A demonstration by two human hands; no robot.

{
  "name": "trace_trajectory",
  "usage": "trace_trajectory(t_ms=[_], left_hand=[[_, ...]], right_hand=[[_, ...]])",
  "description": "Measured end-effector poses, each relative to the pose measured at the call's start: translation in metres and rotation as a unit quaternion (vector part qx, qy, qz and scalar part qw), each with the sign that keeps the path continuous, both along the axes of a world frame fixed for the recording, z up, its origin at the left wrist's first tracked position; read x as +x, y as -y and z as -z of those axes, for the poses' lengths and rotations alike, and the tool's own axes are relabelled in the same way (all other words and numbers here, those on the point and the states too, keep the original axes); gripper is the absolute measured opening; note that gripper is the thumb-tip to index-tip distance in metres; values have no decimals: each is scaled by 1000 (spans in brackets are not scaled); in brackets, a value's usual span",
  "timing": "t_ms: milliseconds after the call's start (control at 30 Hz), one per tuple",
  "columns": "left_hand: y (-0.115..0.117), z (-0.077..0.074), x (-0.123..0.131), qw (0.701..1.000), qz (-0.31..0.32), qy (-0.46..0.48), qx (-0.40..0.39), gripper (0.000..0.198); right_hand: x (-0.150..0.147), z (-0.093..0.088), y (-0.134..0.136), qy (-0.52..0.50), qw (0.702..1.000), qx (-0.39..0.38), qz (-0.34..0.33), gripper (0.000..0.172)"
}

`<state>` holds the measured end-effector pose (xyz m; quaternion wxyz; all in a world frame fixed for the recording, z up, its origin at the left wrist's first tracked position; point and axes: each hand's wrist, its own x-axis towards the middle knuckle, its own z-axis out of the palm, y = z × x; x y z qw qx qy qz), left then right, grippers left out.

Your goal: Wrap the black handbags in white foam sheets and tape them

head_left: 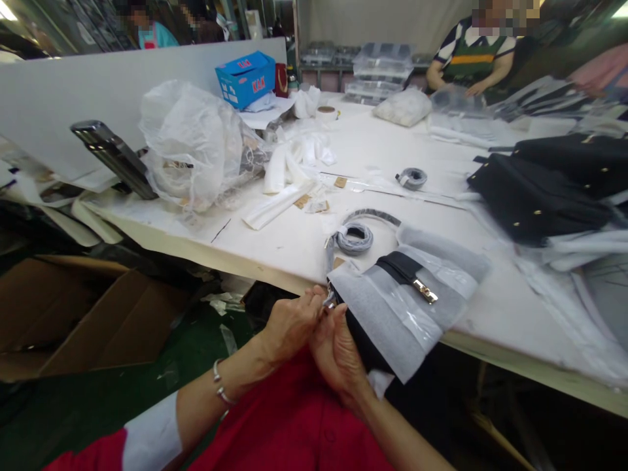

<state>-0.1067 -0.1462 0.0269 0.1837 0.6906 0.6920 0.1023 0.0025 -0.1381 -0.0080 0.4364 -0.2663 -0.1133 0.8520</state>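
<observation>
A black handbag (363, 337) wrapped in pale tissue (377, 314) lies at the table's front edge, a gold clasp (424, 291) on its dark flap tab. My left hand (293, 327) is closed in a pinch at the bag's left corner, on a small metal strap fitting (328, 302). Close against it, my right hand (338, 353) is curled with its thumb up at the same fitting; its fingertips are partly hidden. From there a wrapped strap (330, 255) runs up onto the table, beside a coiled wrapped strap (354, 239).
Another coil (412, 178) lies farther back. Black bags (540, 190) are at the right. A plastic bag (191, 144), a dark upright phone-like object (115, 157) and a blue box (246, 78) stand left. A cardboard box (98, 320) is below. Across the table is a person (471, 55).
</observation>
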Motion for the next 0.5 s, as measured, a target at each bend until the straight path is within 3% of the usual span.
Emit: trace_trajectory(t_ms=[100, 200, 267, 333, 400, 500], left_hand=[[2, 2, 0, 997, 53, -48, 3, 29], [1, 7, -1, 998, 47, -48, -16, 33], [-2, 9, -5, 999, 27, 11, -20, 30], [-5, 10, -10, 991, 18, 128, -37, 28], [-7, 11, -15, 955, 24, 280, -97, 34], [-7, 14, -19, 861, 19, 470, -194, 42]], right_hand=[[-12, -7, 4, 53, 997, -20, 61, 39], [-18, -3, 2, 96, 991, -19, 92, 28], [-17, 4, 0, 95, 992, 5, 84, 25], [-11, 11, -3, 81, 995, 34, 56, 25], [-5, 17, -6, 59, 997, 56, 17, 27], [1, 20, -10, 16, 997, 64, -40, 32]])
